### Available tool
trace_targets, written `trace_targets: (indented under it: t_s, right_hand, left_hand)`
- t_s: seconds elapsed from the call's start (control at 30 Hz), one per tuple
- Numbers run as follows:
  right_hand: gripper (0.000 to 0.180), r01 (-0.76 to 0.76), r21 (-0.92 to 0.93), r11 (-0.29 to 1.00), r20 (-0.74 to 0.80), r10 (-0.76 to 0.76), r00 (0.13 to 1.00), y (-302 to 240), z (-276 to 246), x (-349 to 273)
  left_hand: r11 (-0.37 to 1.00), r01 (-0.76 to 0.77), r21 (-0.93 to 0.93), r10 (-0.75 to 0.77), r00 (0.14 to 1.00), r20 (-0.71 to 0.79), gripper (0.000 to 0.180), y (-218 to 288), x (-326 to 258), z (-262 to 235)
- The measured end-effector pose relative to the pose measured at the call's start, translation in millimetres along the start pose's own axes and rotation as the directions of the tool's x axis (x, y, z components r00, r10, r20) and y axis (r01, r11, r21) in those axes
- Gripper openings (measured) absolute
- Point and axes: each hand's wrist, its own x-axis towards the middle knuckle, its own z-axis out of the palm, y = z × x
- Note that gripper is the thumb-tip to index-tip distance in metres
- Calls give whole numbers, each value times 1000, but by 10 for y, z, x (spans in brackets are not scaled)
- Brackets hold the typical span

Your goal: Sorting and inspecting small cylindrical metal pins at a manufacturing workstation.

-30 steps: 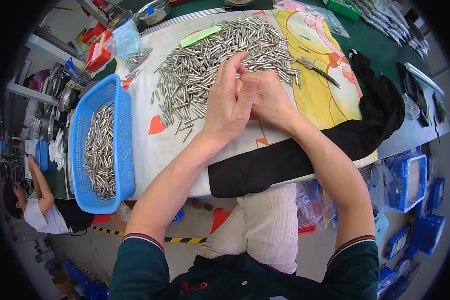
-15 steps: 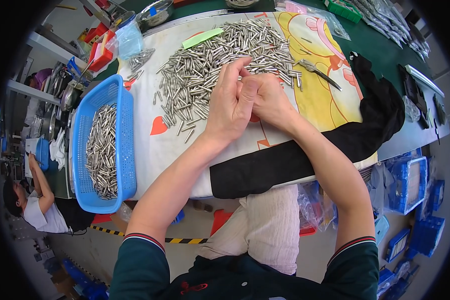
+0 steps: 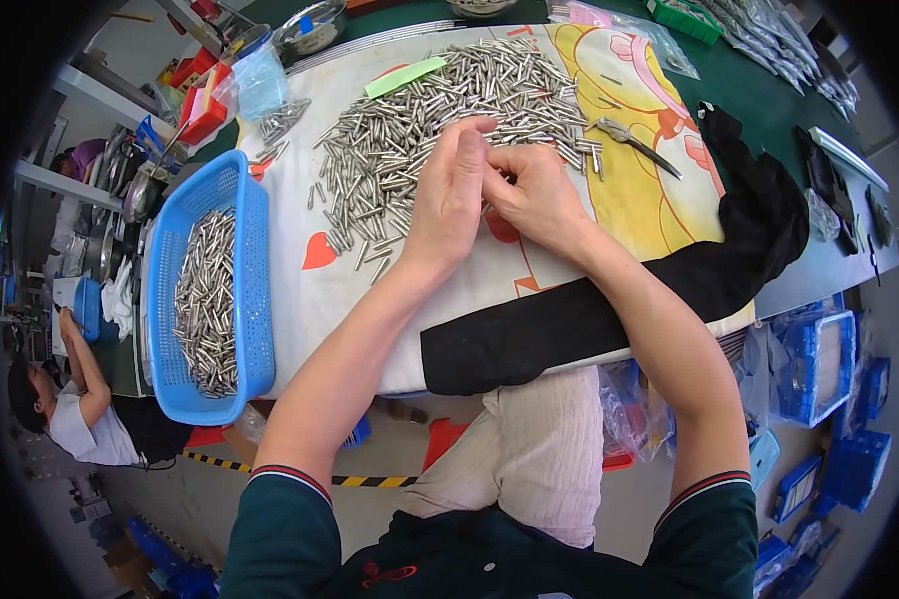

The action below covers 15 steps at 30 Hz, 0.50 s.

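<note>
My left hand (image 3: 449,200) and my right hand (image 3: 539,200) meet over the near side of a large heap of small silvery metal pins (image 3: 410,150). The left one is cupped with its thumb upright and its fingers curled toward the right. Against its palm side, the right hand's fingers are bent in and pinched together. Whatever lies between the two hands is hidden by the fingers. A light green paper strip (image 3: 406,77) rests on the heap's far left part. Left of my forearm stands a blue plastic basket (image 3: 255,290) with many similar pins (image 3: 205,299) in it.
A printed cloth (image 3: 320,304) covers the work surface. Dark-handled pliers (image 3: 639,148) lie right of the heap. Black fabric (image 3: 539,334) stretches along the near edge under my right forearm. Small clear bags (image 3: 280,118) sit beyond the basket. Another person (image 3: 90,419) works at far left.
My hands have shifted slightly apart. The left thumb has moved from lying over the right hand to standing upright, and the right fingers have drawn into a pinch. The heap and basket look unchanged.
</note>
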Motion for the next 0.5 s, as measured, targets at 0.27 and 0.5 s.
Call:
trace_targets:
  t_s: [0.27, 0.5]
  right_hand:
    - [31, 3, 21, 1000, -39, -2, 999, -15, 11, -11]
    - [27, 21, -56, 998, -68, -25, 997, -28, 3, -15]
  left_hand:
    - [999, -1, 36, 1, 1000, 2, 39, -59, 8, 17]
    - [993, -93, 73, 93, 996, -3, 35, -97, 29, 11]
